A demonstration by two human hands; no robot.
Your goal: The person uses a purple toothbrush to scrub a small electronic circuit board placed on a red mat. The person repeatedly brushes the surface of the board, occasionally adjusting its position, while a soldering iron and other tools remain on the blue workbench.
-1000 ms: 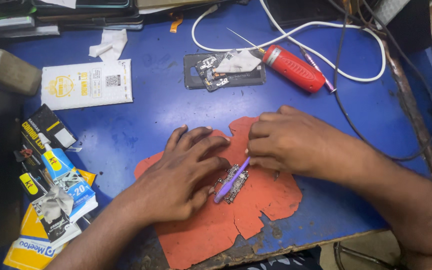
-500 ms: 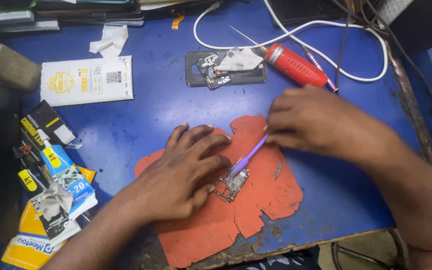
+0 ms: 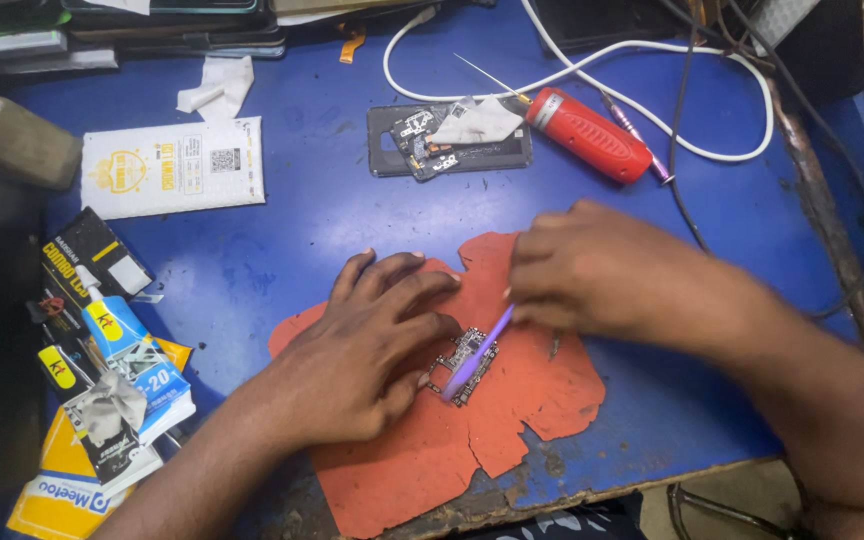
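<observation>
A small circuit board (image 3: 462,365) lies on a torn red mat (image 3: 542,385) on the blue table. My left hand (image 3: 362,345) rests flat on the mat, fingers spread, fingertips touching the board's left edge. My right hand (image 3: 602,270) grips a thin purple tool (image 3: 477,350), whose tip lies across the board. A small dark bit (image 3: 553,345) lies on the mat just below my right hand.
Farther back lie a dark phone frame with parts and a cloth (image 3: 447,135), a red-handled screwdriver (image 3: 587,135), a white cable (image 3: 652,60) and a white packet (image 3: 172,165). Several packets and boxes (image 3: 102,370) pile at the left. The table's front edge (image 3: 652,475) is close.
My right hand first lifted back and to the right with the purple tool, then came down to the left again. The left hand stayed put on the board.
</observation>
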